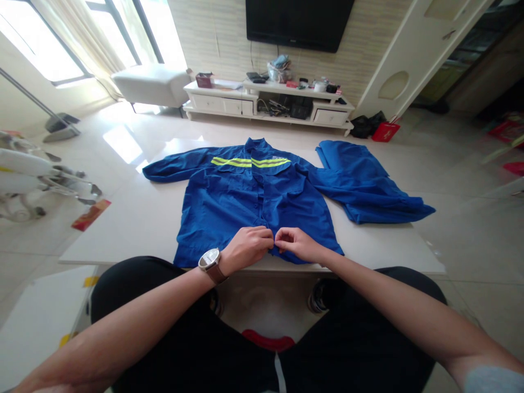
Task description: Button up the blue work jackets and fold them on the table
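Observation:
A blue work jacket [229,204] with a yellow-green reflective stripe across the chest lies front up on a white table [123,234], collar pointing away from me. At its lower front opening, my left hand [251,243], with a watch [209,258] on the wrist, is closed with its fingertips on the jacket's edge. Right beside it my right hand [298,244] pinches the same front edge near the hem. The fingertips of both hands almost touch. Whether a button sits between them is too small to make out. Higher up, the front placket gapes a little.
Folded blue cloth [352,158] lies at the table's right, partly under the jacket's sleeve. Beyond the table stand a white TV cabinet [221,105] with small items and a white bench [151,84]. My knees are at the near table edge. A red-orange packet [90,214] lies at the left.

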`<state>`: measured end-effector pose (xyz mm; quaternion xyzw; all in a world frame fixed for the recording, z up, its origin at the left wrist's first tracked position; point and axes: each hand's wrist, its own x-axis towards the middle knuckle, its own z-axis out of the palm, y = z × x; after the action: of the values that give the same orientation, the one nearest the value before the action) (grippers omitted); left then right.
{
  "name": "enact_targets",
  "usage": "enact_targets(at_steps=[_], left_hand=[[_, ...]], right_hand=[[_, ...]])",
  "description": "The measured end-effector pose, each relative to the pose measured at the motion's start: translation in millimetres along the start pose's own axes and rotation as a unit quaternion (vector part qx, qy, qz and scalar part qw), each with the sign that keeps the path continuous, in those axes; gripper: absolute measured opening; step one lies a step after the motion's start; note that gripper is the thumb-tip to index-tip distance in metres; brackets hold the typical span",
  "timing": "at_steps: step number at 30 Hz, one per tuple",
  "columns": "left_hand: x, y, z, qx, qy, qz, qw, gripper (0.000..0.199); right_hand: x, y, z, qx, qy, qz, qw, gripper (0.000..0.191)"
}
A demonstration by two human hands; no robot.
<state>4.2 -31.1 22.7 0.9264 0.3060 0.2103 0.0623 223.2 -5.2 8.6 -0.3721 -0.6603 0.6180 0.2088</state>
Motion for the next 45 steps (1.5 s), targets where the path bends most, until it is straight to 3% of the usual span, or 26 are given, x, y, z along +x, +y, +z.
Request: enact_targets(at_steps=[4, 7, 12, 18, 23, 28, 32, 35, 40, 43, 45], left_hand=[[0.8, 0.9, 1.8, 0.004, -0.003, -0.006, 1.0, 0.024], [2.2, 1.0, 2.7, 0.0, 0.003, -0.01, 1.0, 0.023], [3.1, -0.1, 1.4, -0.015, 0.007, -0.006, 1.0, 0.023], [-0.3, 3.5, 2.9, 0.015, -0.006, 0.002, 1.0, 0.021], [0.2, 4.2, 4.0, 0.026, 0.001, 0.009, 1.0, 0.024], [0.6, 4.2, 0.2, 0.008, -0.011, 0.033, 0.999, 0.026], [0.5, 3.8, -3.5, -0.015, -0.033, 0.048, 0.998, 0.027], [1.3, 4.3, -4.8, -0.024, -0.062, 0.052, 0.996, 0.025], [1.3, 10.0, -9.2, -0.074, -0.168, 0.049, 0.982, 0.013], [-1.6, 7.5, -13.5, -0.14, -0.229, -0.015, 0.963, 0.013], [-6.5, 0.6, -14.2, -0.125, -0.24, -0.071, 0.96, 0.011]], right_hand=[[-2.1, -1.4, 0.3, -0.142, 0.039, -0.059, 0.987, 0.007], [-2.2, -0.4, 1.0, -0.165, 0.05, -0.065, 0.983, 0.005], [2.3, 8.7, 3.5, -0.037, 0.051, -0.016, 0.998, 0.016], [4.7, 18.8, 6.9, 0.093, 0.04, 0.045, 0.994, 0.032], [3.5, 15.7, 7.3, 0.137, 0.049, 0.069, 0.987, 0.029], [-1.2, 11.3, 10.4, 0.203, 0.052, 0.135, 0.968, 0.023], [-5.6, 7.8, 9.3, 0.226, 0.016, 0.19, 0.955, 0.022], [-5.3, 6.2, 6.6, 0.151, -0.012, 0.174, 0.973, 0.017], [-6.5, 8.7, 7.8, -0.109, 0.006, 0.06, 0.992, 0.008], [-10.8, 12.0, 6.8, -0.31, 0.026, -0.055, 0.949, 0.021], [-13.6, 13.8, 4.4, -0.403, 0.002, -0.091, 0.911, 0.026]])
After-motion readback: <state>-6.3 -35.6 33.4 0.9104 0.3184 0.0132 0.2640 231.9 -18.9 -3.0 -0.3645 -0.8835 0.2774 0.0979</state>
